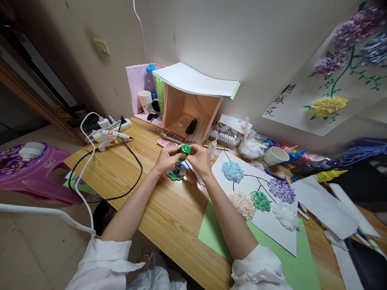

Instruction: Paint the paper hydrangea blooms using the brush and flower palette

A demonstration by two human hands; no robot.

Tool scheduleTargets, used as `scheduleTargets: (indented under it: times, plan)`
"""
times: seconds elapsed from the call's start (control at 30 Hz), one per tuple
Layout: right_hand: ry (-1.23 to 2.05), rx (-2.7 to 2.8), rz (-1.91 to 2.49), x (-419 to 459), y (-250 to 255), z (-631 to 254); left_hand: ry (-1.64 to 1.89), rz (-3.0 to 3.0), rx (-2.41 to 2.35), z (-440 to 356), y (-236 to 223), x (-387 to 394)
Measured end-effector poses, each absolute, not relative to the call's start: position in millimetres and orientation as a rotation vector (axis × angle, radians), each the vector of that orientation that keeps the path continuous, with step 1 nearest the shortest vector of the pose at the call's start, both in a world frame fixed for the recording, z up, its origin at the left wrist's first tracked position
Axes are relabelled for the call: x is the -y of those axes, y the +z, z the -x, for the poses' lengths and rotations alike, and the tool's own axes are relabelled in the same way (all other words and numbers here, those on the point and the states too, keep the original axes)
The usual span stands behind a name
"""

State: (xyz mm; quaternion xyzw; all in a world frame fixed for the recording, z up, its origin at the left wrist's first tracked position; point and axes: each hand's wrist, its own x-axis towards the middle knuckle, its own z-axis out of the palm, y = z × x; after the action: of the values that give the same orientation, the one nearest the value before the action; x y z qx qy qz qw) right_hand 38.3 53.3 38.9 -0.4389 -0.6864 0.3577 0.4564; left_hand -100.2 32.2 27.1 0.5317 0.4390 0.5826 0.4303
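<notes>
A pale wooden tabletop (163,217), set against a wall, fills most of the view. At its right lies a light green sheet (216,233), with a white paper (248,186) over it bearing five raised flower clusters in blue, purple, peach, green and white. At the back stands a peach-coloured open-fronted box (173,106). On the left, a black cable (141,163) loops near a white glue gun (110,138). The person's two bare hands meet near the middle: the left hand (167,158) and the right hand (199,159) are both drawn in narrowly, fingers curled around the same small object. Just to the right below them lies a blue-handled paintbrush (193,173), and beneath them a small scalloped palette (175,174) with green paint in it. The smallest thing, a green bottle (185,149), probably of paint, sits between the hands above the palette, its round top facing up. A hard squeeze or a slip could likely splash paint beyond the palette; the right forearm, passing over the paper, might crush the peach petals if lowered, and the left sleeve could snag the cable and tug the glue gun.
</notes>
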Motion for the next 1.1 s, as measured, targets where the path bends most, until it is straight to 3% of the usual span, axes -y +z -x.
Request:
scheduleTargets:
  times: [0.87,1.1]
  plan:
    - [0.910,1.697,1.089,-56.0,45.7,-43.5,1.310,-1.477,-1.064,111.9,29.9,-35.8]
    - [1.055,1.355,1.202,-57.5,59.5,-64.0,1.704,-1.196,-1.369,142.2,35.9,-42.8]
